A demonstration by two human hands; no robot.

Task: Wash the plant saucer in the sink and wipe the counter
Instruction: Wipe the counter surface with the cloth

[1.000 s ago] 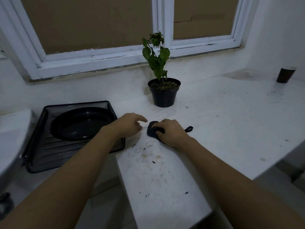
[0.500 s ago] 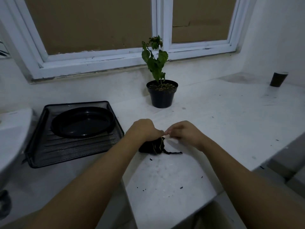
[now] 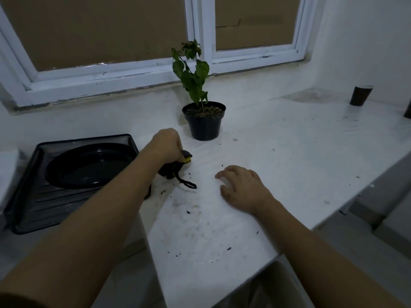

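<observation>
My left hand (image 3: 167, 144) is closed around a dark cloth (image 3: 172, 168) with a yellow patch and a loose looped cord, pressing it on the white counter (image 3: 278, 165) near its left edge. My right hand (image 3: 242, 185) lies flat on the counter to the right, fingers spread, holding nothing. The black round plant saucer (image 3: 89, 164) rests in a black mesh drying tray (image 3: 29, 214) to the left. Soil crumbs and brownish smears dot the counter in front of my hands.
A black pot with a green plant (image 3: 203, 121) stands behind my left hand. A dark paper cup (image 3: 360, 95) sits at the far right by the wall. The counter's front edge drops off close to me. A white basin rim (image 3: 6, 165) shows at far left.
My right hand let go of the cloth and moved right, flat onto the counter. My left hand took the cloth alone and shifted it back toward the pot.
</observation>
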